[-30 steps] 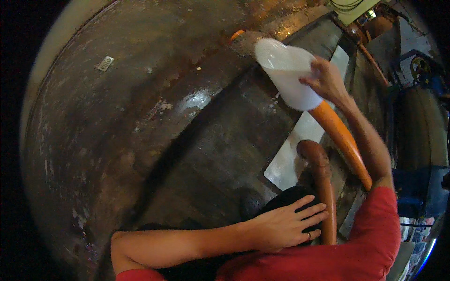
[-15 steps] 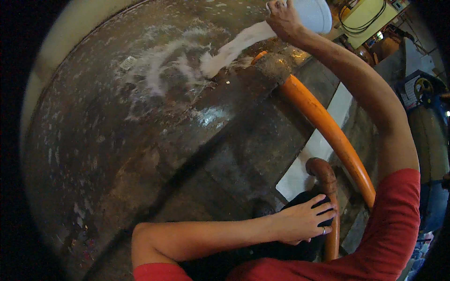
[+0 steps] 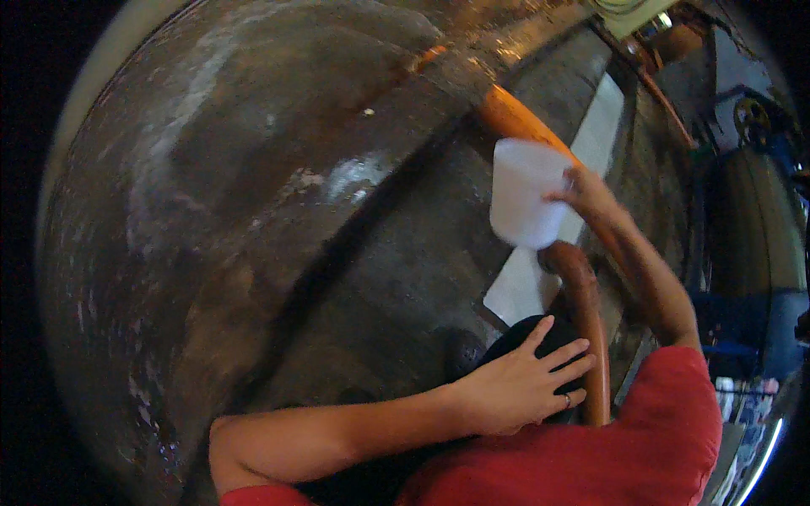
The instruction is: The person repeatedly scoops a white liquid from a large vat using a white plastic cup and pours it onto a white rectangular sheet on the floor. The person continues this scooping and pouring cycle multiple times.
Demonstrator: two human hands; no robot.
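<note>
The dark brown-grey floor (image 3: pixel 380 261) is wet and stained, with water (image 3: pixel 202 72) spread in a pale arc at upper left and a shiny patch near the middle. A whitish flat strip (image 3: pixel 597 131) lies at right, crossed by an orange pipe (image 3: pixel 523 118); a small pale fragment (image 3: pixel 369 111) lies alone.

A dark, stained floor (image 3: pixel 396 261) is spreading across the view, catching a white glare (image 3: pixel 354 177). A pale wall or rim (image 3: pixel 101 88) is curving along the left, while a bluish light strip (image 3: pixel 765 464) is glowing at lower right.
</note>
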